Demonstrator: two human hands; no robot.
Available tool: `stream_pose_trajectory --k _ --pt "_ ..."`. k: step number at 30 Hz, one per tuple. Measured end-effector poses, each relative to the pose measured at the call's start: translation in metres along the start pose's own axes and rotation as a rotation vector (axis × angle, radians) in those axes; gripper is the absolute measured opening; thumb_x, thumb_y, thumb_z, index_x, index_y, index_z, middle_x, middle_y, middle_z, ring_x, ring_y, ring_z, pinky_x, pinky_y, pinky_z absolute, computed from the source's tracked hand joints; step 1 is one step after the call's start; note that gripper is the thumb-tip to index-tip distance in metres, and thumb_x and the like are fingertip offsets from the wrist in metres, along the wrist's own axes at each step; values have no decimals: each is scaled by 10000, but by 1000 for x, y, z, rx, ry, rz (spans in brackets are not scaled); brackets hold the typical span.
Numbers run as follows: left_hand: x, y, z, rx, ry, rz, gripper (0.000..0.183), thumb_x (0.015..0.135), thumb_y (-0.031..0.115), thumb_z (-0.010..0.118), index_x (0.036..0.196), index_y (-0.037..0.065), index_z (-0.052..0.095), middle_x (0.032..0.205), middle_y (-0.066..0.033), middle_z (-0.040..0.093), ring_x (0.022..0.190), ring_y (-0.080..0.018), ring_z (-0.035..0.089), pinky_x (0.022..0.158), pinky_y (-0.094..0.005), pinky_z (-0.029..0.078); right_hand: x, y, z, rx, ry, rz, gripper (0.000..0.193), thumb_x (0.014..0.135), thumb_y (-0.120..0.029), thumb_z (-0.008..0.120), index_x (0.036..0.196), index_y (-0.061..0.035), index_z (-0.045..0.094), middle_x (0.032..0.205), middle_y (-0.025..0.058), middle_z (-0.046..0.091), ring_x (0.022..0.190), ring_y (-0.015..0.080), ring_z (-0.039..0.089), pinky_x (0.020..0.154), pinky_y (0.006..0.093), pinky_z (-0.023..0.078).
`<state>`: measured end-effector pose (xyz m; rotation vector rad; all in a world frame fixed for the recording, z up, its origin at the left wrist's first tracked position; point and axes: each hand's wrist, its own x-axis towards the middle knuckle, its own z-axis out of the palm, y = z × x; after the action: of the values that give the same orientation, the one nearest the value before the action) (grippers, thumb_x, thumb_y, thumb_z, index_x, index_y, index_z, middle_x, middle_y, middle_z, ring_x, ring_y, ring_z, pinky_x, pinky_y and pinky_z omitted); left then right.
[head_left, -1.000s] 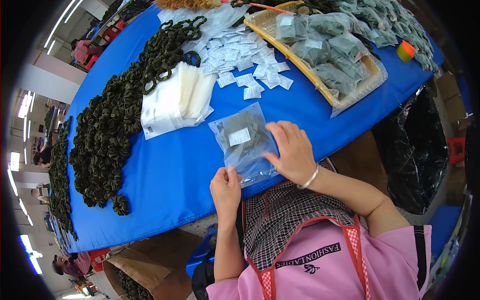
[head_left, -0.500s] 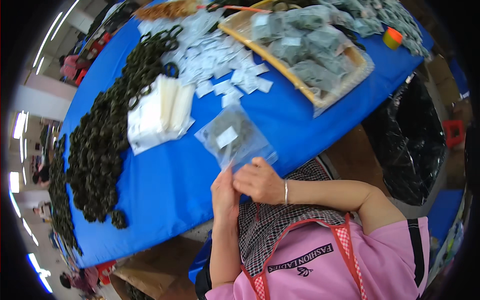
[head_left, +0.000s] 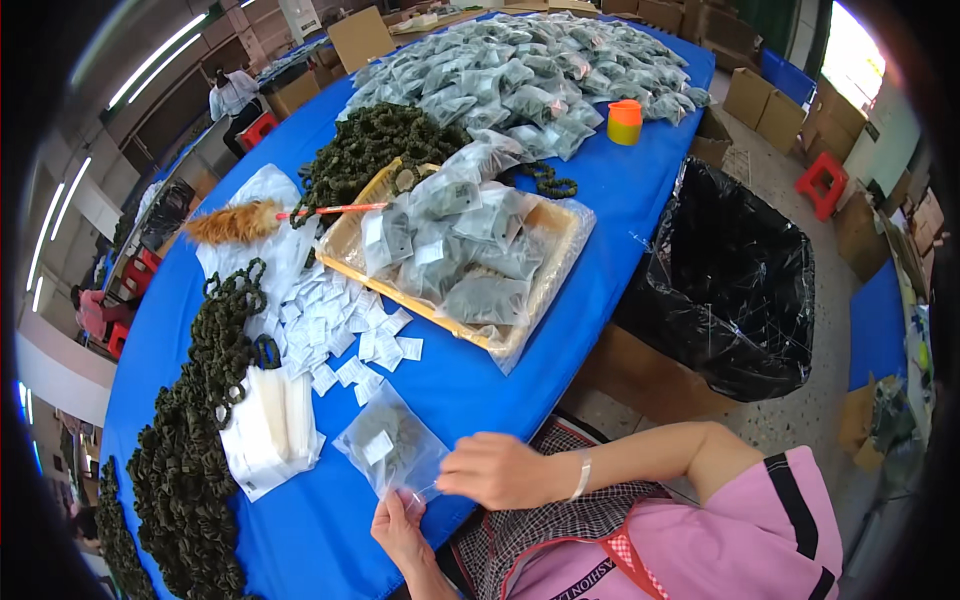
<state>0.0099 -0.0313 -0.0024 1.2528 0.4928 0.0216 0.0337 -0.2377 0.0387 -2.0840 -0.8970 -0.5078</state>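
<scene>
A clear plastic bag (head_left: 397,448) lies at the near edge of the blue table, with a dark green coiled item and a small white packet (head_left: 378,447) showing inside. My left hand (head_left: 402,527) pinches the bag's near edge between thumb and fingers. Just to the right, my right hand (head_left: 497,470) is closed, its fingertips by the bag's near right corner; what they grip is too small to make out. Beyond the bag lie scattered white packets (head_left: 345,330). A stack of empty white bags (head_left: 268,432) sits to its left.
Dark green rings (head_left: 185,470) heap along the table's left. A yellow-rimmed tray (head_left: 465,328) of filled bags stands mid-table, with a feather duster (head_left: 235,222) across its far corner. More filled bags (head_left: 520,75) pile behind. A black-lined bin (head_left: 730,280) stands at the right.
The view has swung up and right, showing more of the table's far end. My right hand has moved away from my left, which still holds the bag's near edge.
</scene>
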Motion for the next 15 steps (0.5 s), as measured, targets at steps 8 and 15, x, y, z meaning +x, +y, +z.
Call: stream_pose_trajectory --k 8,15 --pt "-6 2 0 -307 -19 -251 242 966 189 463 984 -8 602 928 -82 646 804 -155 643 664 -283 546 11 -5 83 -191 -101 -215 96 744 -158 569 799 -98 620 832 1 558 874 161 507 811 325 372" --pt "4 -9 8 -309 75 -273 181 931 133 495 973 -12 595 902 -88 647 793 -174 647 641 -276 542 8 6 82 -91 -17 -295 60 735 -174 578 754 -119 591 816 -18 561 873 165 520 815 366 363"
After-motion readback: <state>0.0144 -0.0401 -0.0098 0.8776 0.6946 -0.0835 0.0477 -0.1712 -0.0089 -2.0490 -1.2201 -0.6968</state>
